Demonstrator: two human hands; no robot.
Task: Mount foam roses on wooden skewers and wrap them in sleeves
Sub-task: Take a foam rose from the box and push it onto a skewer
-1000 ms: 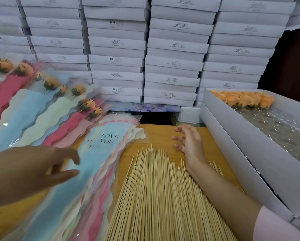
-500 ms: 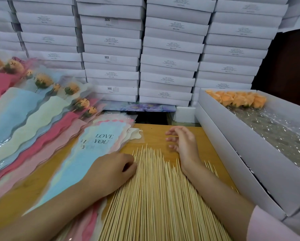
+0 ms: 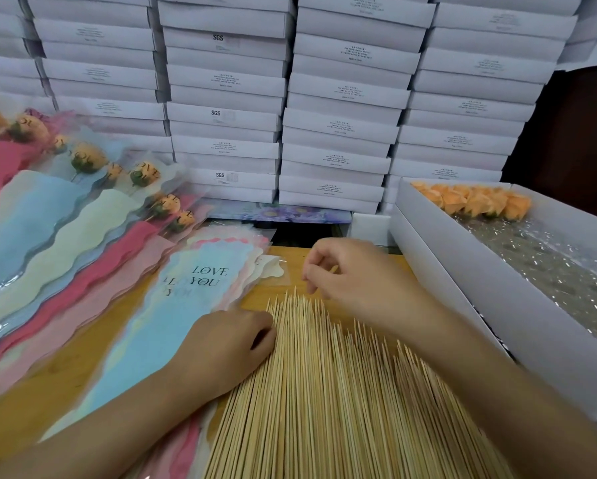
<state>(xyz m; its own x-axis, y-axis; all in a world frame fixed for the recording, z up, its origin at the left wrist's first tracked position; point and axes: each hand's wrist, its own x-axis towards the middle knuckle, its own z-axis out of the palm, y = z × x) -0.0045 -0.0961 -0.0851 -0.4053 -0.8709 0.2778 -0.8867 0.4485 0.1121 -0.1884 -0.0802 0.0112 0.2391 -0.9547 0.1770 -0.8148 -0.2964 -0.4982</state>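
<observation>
Spreading over a yellow wooden table [image 3: 21,423], the skewer pile [image 3: 324,392] was cut off at its near end. Behind it rose stacked white boxes [image 3: 342,126], some printed "SGS", with smaller labels too blurred to read. Left of the pile lay pastel sleeves [image 3: 193,305] reading "LOVE YOU", and beyond them wrapped roses [image 3: 83,157]. Right of it, an open white box [image 3: 463,288] held orange foam roses [image 3: 476,202]. The left hand [image 3: 228,344] curled against the pile's left edge, fingertips hidden, grasp unclear. The right hand [image 3: 356,271], above the pile's tips, pinched one skewer [image 3: 334,269], only its end showing.
</observation>
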